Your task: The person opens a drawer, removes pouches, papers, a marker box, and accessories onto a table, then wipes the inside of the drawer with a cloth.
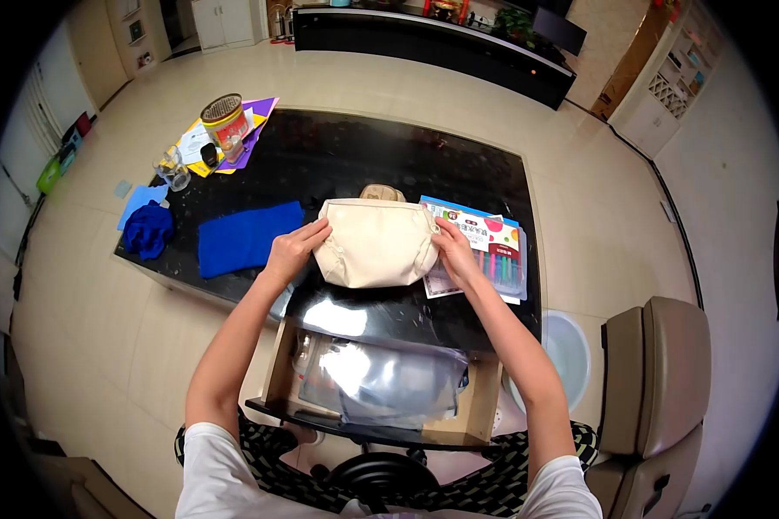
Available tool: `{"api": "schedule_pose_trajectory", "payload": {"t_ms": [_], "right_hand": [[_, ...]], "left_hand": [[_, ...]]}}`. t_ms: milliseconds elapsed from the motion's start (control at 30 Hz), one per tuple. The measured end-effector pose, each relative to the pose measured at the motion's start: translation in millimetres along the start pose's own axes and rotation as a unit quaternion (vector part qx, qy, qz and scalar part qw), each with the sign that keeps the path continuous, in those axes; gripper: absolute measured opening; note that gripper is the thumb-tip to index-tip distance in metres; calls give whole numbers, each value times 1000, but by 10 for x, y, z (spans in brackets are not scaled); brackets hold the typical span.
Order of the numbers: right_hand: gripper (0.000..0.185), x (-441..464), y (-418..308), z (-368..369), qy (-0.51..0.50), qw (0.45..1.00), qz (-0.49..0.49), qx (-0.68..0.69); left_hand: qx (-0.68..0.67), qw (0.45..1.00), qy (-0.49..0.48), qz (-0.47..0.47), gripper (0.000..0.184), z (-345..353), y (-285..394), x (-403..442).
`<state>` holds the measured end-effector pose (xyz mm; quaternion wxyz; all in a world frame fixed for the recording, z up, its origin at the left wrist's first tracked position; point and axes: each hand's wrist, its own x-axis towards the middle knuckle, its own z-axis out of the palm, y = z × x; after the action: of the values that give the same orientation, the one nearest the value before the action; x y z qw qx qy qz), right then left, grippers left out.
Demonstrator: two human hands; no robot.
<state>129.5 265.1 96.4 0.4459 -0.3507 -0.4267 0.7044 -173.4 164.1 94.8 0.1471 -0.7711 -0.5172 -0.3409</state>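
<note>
A cream fabric bag (377, 245) is held up over the front of the black table, one hand at each side. My left hand (297, 249) pinches its upper left edge. Its right side is gripped by my right hand (455, 249). Behind the bag a small tan item (382, 193) shows only in part. Close to my right hand lies a pack of coloured pens (499, 264) on papers and a flat package. A folded blue cloth (249, 239) rests left of my left hand.
Below the tabletop, an open drawer (398, 385) holds clear plastic sleeves. A crumpled blue cloth (148, 230), a glass cup (176, 170) and a tin (224, 123) stand at the left. Right of the drawer is a pale tub (567, 350), beside a brown seat (666, 381).
</note>
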Motion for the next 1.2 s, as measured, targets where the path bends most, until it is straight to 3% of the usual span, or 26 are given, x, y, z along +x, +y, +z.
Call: {"api": "schedule_pose_trajectory", "payload": {"t_ms": [233,433,533,633,833,900,967,1100,1200], "right_hand": [[57,721,-130,319,45,991,-7,-123],[51,1205,24,661,-16,943,-98,-317],[50,1157,185,892,-31,960,-69,-270],[49,1047,333,1114,-55,947,-73,-307],[41,513,415,1190,8,951,-76,-301],[38,304,285,1144,33,960,-31,-277],[35,263,370,930,73,941,-84,-321],[25,120,219,604,114,940,-84,-309],[25,99,86,435,150,940,-70,-299]], "left_hand": [[76,997,30,-1,35,1,44,-115],[156,987,37,-8,38,-323,-25,-222],[164,985,35,-42,37,-510,-213,-337],[177,982,28,-62,35,-661,-370,-434],[133,988,26,-73,32,-677,-441,-646],[76,994,18,-83,32,-590,-424,-673],[22,997,1,-80,35,-536,-309,-587],[-15,996,-38,-79,33,-276,-261,-372],[-71,988,53,-125,31,-52,-199,-39]]}}
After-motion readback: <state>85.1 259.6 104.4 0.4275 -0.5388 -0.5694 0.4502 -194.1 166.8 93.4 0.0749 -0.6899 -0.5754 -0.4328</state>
